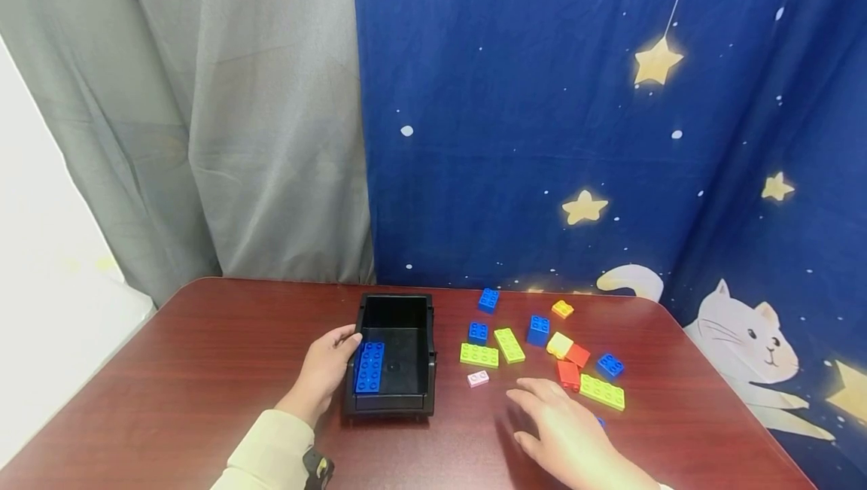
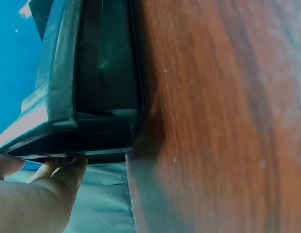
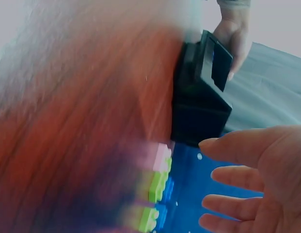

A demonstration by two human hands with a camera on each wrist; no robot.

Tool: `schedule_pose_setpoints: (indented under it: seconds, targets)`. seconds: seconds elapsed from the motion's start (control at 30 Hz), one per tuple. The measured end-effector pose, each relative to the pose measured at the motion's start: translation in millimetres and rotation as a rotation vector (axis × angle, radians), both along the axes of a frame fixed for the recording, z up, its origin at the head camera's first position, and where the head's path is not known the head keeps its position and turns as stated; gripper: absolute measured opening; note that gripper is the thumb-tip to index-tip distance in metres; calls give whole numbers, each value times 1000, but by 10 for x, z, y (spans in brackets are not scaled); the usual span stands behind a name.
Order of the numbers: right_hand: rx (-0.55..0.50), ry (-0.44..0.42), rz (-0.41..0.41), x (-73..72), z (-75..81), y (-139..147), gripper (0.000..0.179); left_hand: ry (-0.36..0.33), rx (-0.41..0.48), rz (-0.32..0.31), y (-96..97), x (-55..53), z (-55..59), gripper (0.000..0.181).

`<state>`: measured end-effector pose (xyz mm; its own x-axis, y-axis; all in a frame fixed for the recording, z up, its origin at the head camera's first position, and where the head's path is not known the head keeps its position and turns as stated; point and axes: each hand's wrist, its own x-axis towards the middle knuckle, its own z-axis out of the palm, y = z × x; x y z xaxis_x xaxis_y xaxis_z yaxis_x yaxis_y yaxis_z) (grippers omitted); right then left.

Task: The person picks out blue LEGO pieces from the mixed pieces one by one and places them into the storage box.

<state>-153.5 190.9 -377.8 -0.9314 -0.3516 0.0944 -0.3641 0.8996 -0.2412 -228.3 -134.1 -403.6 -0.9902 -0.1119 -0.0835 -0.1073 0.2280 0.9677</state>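
A black plastic bin (image 1: 389, 403) stands on the table with a long blue building brick (image 1: 369, 367) lying inside along its left wall. My left hand (image 1: 323, 369) grips the bin's left side, thumb at the rim; in the left wrist view its fingertips meet the bin wall (image 2: 102, 63). Over the table right of the bin, my right hand (image 1: 565, 426) has its fingers apart and holds nothing. Nearest its fingertips is a small pink brick (image 1: 478, 378). A blue brick (image 1: 600, 421) is mostly hidden behind this hand.
Lime bricks (image 1: 479, 355), blue bricks (image 1: 539, 330), red bricks (image 1: 568, 375), a pale yellow brick (image 1: 559, 344) and an orange one (image 1: 563, 309) are scattered right of the bin. Behind the table (image 1: 223, 354) hang a grey curtain (image 1: 271, 114) and a blue starry one (image 1: 488, 114).
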Motion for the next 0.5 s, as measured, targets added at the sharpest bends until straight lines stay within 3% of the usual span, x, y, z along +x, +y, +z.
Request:
schedule_pose_setpoints:
  seconds: [0.23, 0.5]
  targets:
    - [57, -10, -125, -30, 11, 160, 49, -3, 1, 3, -2, -1, -1, 46]
    - [114, -61, -205, -79, -38, 324, 50, -2, -2, 1, 3, 0, 3, 46]
